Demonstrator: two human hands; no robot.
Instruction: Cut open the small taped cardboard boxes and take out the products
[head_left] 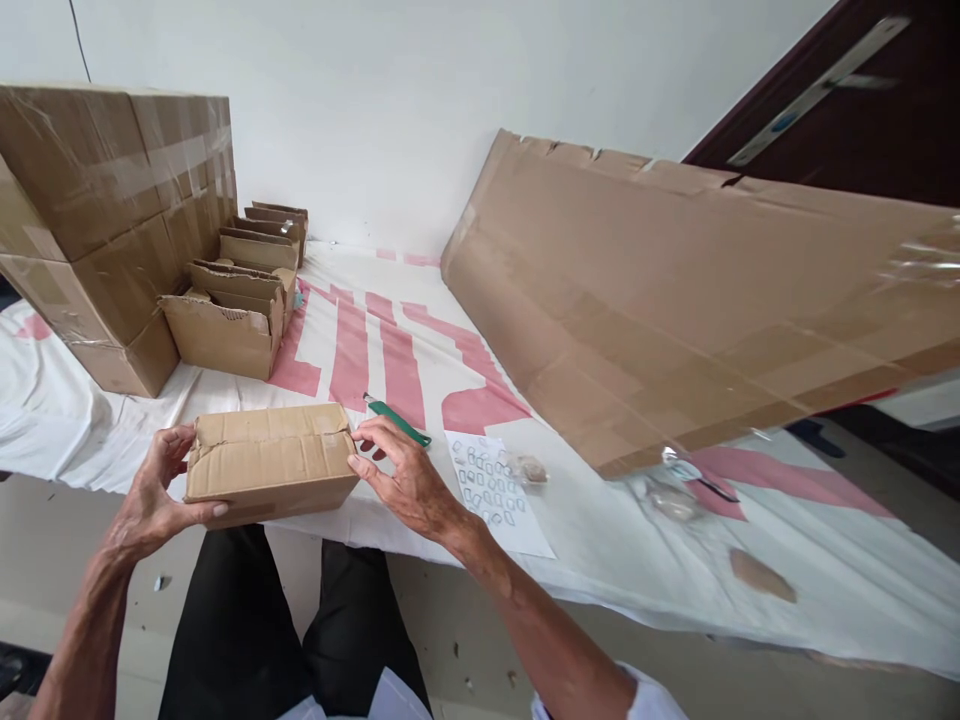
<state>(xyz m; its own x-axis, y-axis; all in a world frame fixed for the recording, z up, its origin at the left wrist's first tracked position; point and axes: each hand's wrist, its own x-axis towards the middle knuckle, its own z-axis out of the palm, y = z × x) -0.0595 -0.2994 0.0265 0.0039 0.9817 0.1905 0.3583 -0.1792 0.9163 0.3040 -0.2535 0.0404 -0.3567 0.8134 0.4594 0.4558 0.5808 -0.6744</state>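
Observation:
A small brown cardboard box with its top flaps folded closed is at the table's front edge, above my lap. My left hand grips its left end, thumb along the front side and fingers behind the corner. At the right end, my right hand has its fingertips on the upper corner, near the seam of the flaps. Just behind that hand lies a green utility knife on the cloth. Whether anything is inside the box is hidden.
Stacked large cartons stand at the left, beside a row of open small boxes. A big cardboard sheet or carton slants across the right. A printed paper sheet and a small clear-wrapped item lie right of my hands on the white cloth.

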